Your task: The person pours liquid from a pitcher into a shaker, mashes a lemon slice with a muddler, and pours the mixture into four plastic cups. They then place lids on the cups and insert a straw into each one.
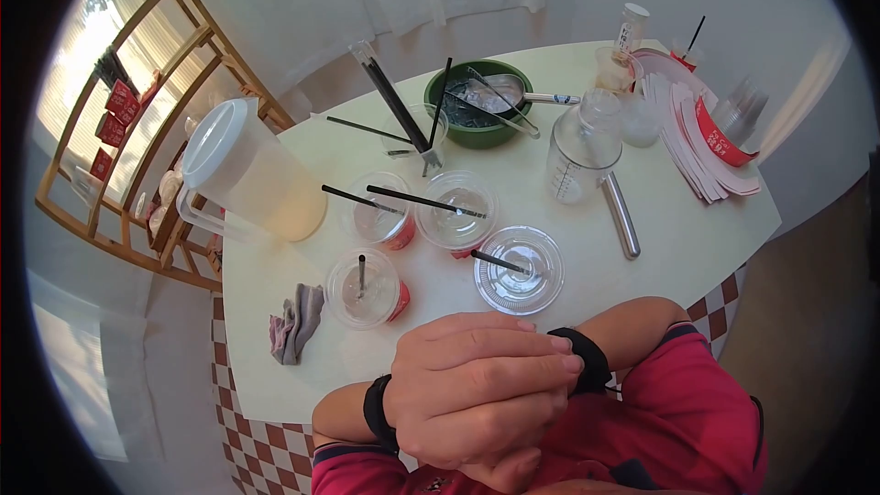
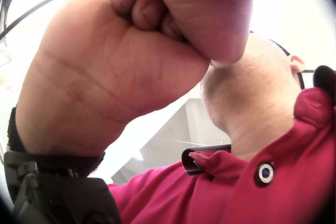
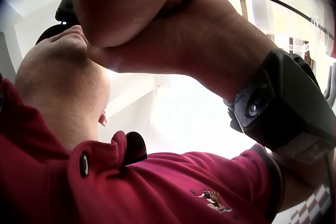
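My two hands are joined in front of my body at the table's near edge. The left hand (image 1: 481, 390) lies on top, its fingers bent over the right hand (image 1: 553, 403), which is mostly hidden beneath it. Seen from below in the left wrist view, curled fingertips (image 2: 148, 11) are tucked between the two palms. The right wrist view also has the hands pressed together, the right hand (image 3: 178, 37) against the left hand (image 3: 123, 11); how the right fingers lie I cannot tell. Nearest the hands is a clear plastic lid (image 1: 522, 286) with a black straw (image 1: 500, 262).
Lidded plastic cups (image 1: 365, 286) with black straws stand mid-table. A lidded pitcher (image 1: 261, 170) and folded cloth (image 1: 298, 323) are left. Behind are a green bowl (image 1: 477, 136) with tongs and a clear shaker (image 1: 582, 151). A metal rod (image 1: 621, 217) and paper sleeves (image 1: 701, 142) lie right.
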### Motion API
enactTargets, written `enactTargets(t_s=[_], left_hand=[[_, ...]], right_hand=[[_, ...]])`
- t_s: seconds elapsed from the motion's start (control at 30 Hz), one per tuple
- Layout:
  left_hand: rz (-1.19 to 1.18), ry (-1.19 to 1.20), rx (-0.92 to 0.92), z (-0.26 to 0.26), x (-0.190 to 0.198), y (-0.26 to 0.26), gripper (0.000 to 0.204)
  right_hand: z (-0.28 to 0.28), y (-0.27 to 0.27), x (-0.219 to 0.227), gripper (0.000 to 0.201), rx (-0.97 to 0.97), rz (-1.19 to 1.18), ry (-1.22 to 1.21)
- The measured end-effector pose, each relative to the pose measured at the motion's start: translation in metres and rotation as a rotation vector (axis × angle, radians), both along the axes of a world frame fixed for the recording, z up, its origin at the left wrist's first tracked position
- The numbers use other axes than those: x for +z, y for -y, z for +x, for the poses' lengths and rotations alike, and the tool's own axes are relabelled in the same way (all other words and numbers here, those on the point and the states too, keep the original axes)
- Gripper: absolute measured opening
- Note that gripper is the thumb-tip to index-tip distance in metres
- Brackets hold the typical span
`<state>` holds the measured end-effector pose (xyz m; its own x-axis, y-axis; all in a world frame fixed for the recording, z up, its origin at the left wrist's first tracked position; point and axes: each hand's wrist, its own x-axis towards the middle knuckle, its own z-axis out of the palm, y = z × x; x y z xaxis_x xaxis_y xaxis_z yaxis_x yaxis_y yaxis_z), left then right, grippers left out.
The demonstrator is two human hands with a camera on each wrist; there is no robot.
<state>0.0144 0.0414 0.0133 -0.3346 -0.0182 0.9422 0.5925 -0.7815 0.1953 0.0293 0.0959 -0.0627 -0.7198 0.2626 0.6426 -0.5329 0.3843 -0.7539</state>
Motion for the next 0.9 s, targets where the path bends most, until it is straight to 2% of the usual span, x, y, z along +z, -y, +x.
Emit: enactTargets(t_s=[0.27,0.37,0.47,0.53,0.63,0.67,0.77,0.8,0.9], left_hand=[[-0.265,-0.285,-0.104,-0.025,0.012,0.032,0.027],[-0.207,-0.282,-0.112,-0.016,0.01,0.038,0.025],[-0.225,-0.302,-0.159,-0.01,0.008,0.045,0.037],[-0.149,-0.279,-0.105,-0.009,0.014,0.043,0.047],[-0.17,-0.209,-0.066,-0.024,0.017,0.04,0.063],[-0.196,-0.189,-0.034,-0.034,0.016,0.041,0.066],[-0.433,-0.15,0.149,-0.063,-0.01,0.047,0.077],[-0.514,-0.099,0.154,-0.061,-0.024,0.049,0.082],[-0.763,-0.095,0.156,-0.052,-0.054,0.059,0.074]], right_hand=[[0.024,-0.008,0.004,0.035,-0.007,0.052,0.028],[0.051,-0.024,0.02,0.036,-0.021,0.12,-0.02],[0.078,-0.038,0.043,0.037,-0.027,0.178,-0.088],[0.095,-0.047,0.059,0.038,-0.031,0.202,-0.13],[0.107,-0.051,0.073,0.039,-0.052,0.239,-0.128],[0.106,-0.051,0.074,0.04,-0.087,0.246,-0.095],[0.097,-0.044,0.074,0.041,-0.479,0.143,0.225],[0.094,-0.047,0.073,0.042,-0.444,0.212,0.32],[0.078,-0.053,0.06,0.044,-0.371,0.33,0.489]])
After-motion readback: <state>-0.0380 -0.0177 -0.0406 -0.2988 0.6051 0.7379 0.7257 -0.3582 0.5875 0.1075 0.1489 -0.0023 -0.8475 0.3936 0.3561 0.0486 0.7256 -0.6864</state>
